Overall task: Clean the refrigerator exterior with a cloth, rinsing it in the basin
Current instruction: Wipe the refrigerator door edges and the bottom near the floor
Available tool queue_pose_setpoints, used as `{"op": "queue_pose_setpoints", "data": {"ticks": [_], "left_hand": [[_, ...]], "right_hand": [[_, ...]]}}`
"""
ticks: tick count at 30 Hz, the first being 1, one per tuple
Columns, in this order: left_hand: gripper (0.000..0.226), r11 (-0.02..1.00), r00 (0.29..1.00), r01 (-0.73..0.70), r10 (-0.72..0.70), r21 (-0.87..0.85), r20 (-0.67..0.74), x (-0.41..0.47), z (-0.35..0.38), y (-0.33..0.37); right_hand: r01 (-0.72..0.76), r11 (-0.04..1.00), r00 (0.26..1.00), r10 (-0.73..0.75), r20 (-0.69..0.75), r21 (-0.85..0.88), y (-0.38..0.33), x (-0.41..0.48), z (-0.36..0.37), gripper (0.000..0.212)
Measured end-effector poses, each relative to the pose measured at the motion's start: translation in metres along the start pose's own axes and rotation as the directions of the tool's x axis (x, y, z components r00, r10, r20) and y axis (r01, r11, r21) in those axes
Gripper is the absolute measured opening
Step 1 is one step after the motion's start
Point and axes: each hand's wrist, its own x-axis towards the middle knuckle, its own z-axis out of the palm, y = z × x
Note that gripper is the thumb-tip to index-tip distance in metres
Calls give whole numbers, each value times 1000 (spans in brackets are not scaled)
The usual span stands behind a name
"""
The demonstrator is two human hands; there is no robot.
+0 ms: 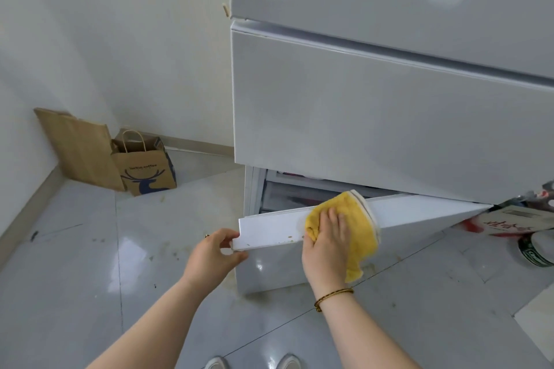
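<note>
The left hand (214, 252) is gripping the free corner of the refrigerator's (389, 117) pulled-open bottom freezer door (269, 231), its fingers clamped over the top edge, seemingly to be keeping the door from swinging while it is being wiped. The right hand (326, 241) is pressing the yellow cloth (356, 231) flat on that door's top edge, fingers spread together over the fabric, which is draping down the front face, probably so both surfaces are getting cleaned where brownish specks are showing. No basin is appearing here, so rinsing is looking like a later step.
</note>
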Motion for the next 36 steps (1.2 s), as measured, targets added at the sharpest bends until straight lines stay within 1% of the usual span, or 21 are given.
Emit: {"op": "queue_pose_setpoints", "data": {"ticks": [2, 5, 7, 10, 11, 12, 13, 14, 17, 19, 20, 22, 24, 26, 27, 28, 30, 31, 32, 33, 36], "left_hand": [[36, 1000, 1000, -7, 8, 6, -26, -2, -2, 0], [33, 1000, 996, -29, 28, -2, -82, 0, -9, 3], [28, 998, 996, -46, 48, 36, -77, 2, -13, 6], [27, 988, 995, -86, 92, 131, -39, 3, -16, 8], [29, 985, 995, -84, 91, 148, -44, 2, -16, 8], [31, 984, 995, -75, 84, 159, -53, 1, -16, 7], [31, 983, 995, -69, 80, 168, -61, 0, -15, 7], [32, 983, 995, -66, 78, 171, -67, 0, -14, 7], [31, 987, 994, -40, 55, 159, -91, -1, -11, 8], [31, 987, 993, -25, 43, 158, -107, 0, -10, 9], [31, 986, 993, -21, 40, 163, -111, 0, -9, 9], [31, 979, 993, -18, 40, 204, -107, 0, -8, 9], [34, 960, 991, -41, 76, 278, -115, -1, -5, 9], [41, 935, 976, -76, 141, 346, -166, -3, 0, 8], [43, 926, 964, -98, 180, 365, -198, -5, 3, 10], [44, 909, 943, -146, 247, 390, -223, -7, 7, 13], [43, 806, 864, -317, 463, 501, -198, -7, 21, 17], [47, 731, 823, -386, 548, 563, -149, -6, 30, 19], [52, 669, 802, -423, 591, 610, -92, -6, 38, 20], [58, 627, 802, -430, 595, 650, -43, -5, 45, 22], [82, 563, 862, -382, 503, 733, 62, -7, 59, 28]], "right_hand": [[143, 990, 988, -142, 68, -12, -14, -11, 8, 71], [327, 944, 929, -314, 194, -39, -35, -22, 22, 64], [483, 871, 865, -459, 203, -87, -43, -28, 28, 63], [621, 774, 774, -579, 257, -126, -29, -23, 23, 52], [660, 742, 745, -626, 229, -119, -17, -19, 20, 51], [686, 719, 724, -658, 206, -115, -3, -15, 18, 63], [668, 734, 741, -640, 202, -124, 9, -11, 17, 79], [635, 757, 771, -609, 184, -154, 19, -8, 14, 88], [522, 830, 852, -519, 71, -196, 25, -8, 10, 76], [496, 848, 866, -499, 33, -188, 7, -13, 17, 75], [521, 830, 851, -523, 45, -200, -5, -17, 23, 79], [623, 751, 781, -612, 124, -218, -26, -24, 34, 82], [689, 699, 724, -676, 140, -192, -36, -26, 38, 75], [730, 666, 681, -727, 89, -152, -32, -20, 37, 64], [741, 658, 669, -740, 70, -135, -26, -15, 33, 55], [733, 666, 678, -732, 67, -140, -19, -11, 28, 50], [698, 696, 713, -696, 78, -171, 2, -4, 15, 51], [684, 708, 727, -681, 82, -175, 16, -1, 9, 55], [670, 718, 739, -668, 86, -187, 27, 2, 3, 61], [656, 730, 752, -654, 79, -194, 39, 5, -2, 64], [559, 805, 826, -562, 46, -201, 75, 20, -24, 63]]}}
